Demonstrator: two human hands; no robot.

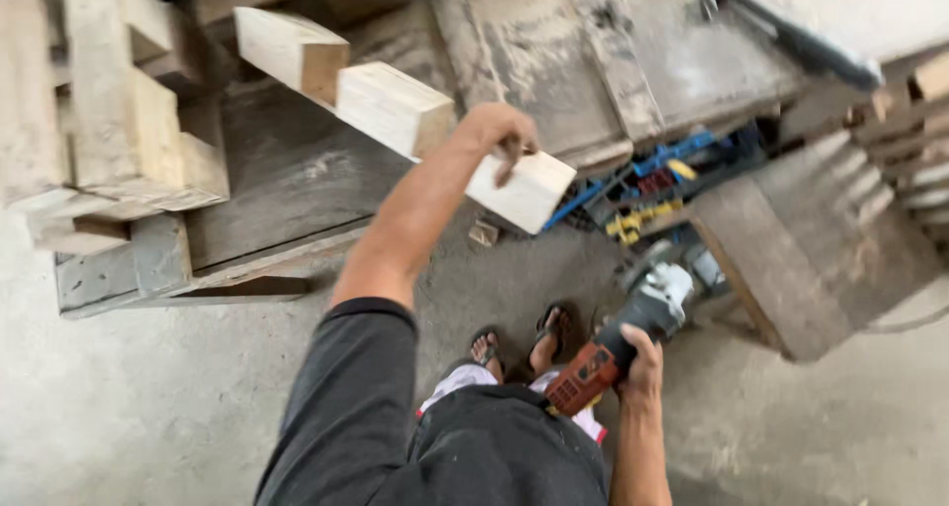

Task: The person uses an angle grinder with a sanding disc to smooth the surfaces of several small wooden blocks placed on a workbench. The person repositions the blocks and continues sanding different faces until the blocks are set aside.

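My left hand (501, 135) reaches forward and grips a pale square wooden beam (529, 190) near its cut end. The beam runs up and to the left across an old wooden board. A second pale beam (290, 49) lies just behind it, parallel. My right hand (643, 363) hangs low beside my leg and holds an angle grinder (633, 333) with a red-orange and grey body, its head pointing up and away. My feet in sandals (524, 343) stand on the concrete floor below the beam end.
Stacked pale timber blocks (109, 121) stand at the left. A worn workbench top (633, 51) lies ahead, with a blue and yellow crate of parts (652, 185) under it. A dark wooden plank (791, 259) leans at the right. A small wood offcut (483, 233) lies on the floor.
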